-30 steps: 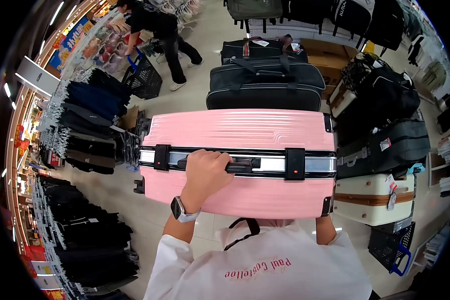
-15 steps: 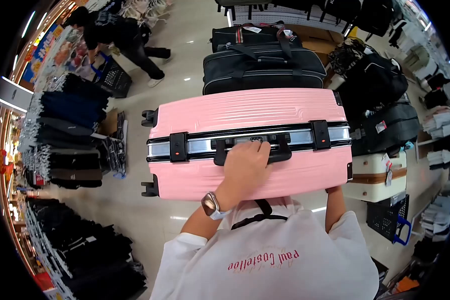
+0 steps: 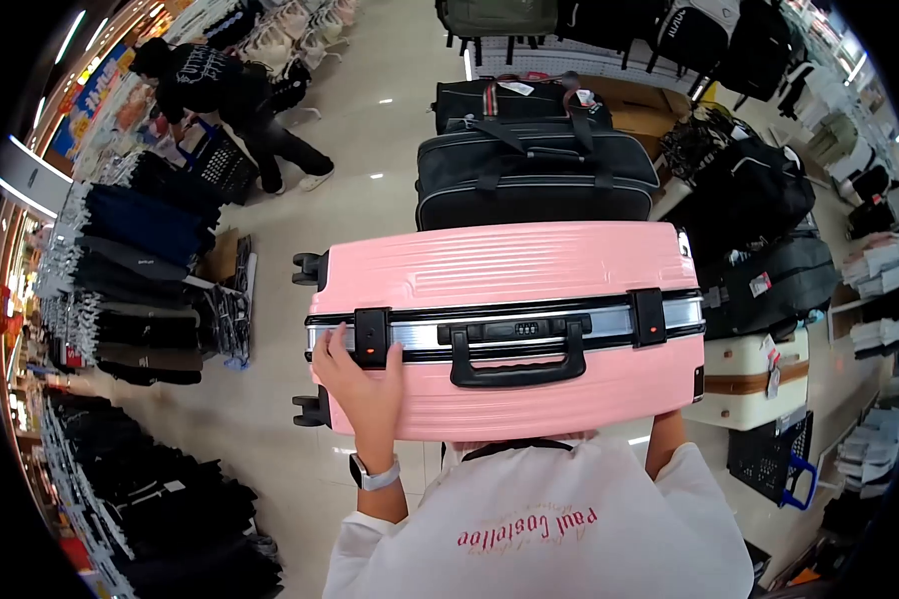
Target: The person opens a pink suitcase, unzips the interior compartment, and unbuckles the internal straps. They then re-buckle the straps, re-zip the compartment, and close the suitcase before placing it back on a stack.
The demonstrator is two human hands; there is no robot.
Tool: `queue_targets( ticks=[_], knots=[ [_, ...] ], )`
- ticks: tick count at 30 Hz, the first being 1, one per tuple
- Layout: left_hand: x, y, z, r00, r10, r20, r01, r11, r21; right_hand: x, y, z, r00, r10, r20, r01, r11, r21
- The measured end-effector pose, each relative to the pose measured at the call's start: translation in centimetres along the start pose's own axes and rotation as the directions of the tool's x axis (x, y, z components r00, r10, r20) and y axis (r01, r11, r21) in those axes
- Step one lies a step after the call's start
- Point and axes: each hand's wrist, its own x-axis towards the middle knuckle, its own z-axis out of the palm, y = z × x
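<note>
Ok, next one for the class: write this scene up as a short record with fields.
Left hand: thumb and fingers either side of a black latch
Right hand: hidden by the pink suitcase; forearm visible
Suitcase: wheels leftward, black handle ungripped
Beyond: black bags
Right side: cream suitcase
Left side: hanging clothes, another person

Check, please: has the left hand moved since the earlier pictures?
Yes: against the pink suitcase, the left hand went leftward, from carry handle to left latch.
</note>
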Motion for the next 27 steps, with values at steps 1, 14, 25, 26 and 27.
queue_targets(
  ticks=[1, 14, 25, 26, 27],
  knots=[
    [0.2, -0.1, 0.0, 0.998, -0.039, -0.05, 0.041, 0.998, 0.054, 0.4, -0.1, -0.2, 1.0, 0.002, 0.019, -0.002, 1.0, 0.0],
    [1.0, 1.2, 1.6, 0.981, -0.174, -0.079, 0.179, 0.982, 0.053, 4.9, 0.6, -15.7, 0.986, 0.162, 0.046, -0.054, 0.564, -0.824],
    [1.5, 1.9, 1.9, 0.979, -0.18, -0.095, 0.191, 0.974, 0.12, 1.1, -13.8, 5.4, 0.904, -0.427, 0.025, 0.318, 0.631, -0.708],
    [1.7, 2.0, 1.9, 0.98, -0.179, -0.092, 0.189, 0.975, 0.12, 1.0, -13.3, 6.5, 0.883, -0.469, 0.032, 0.317, 0.544, -0.777],
    [1.8, 2.3, 1.7, 0.977, -0.201, -0.069, 0.208, 0.97, 0.128, 0.9, -13.0, 7.0, 0.862, -0.506, 0.046, 0.309, 0.451, -0.838]
  ],
)
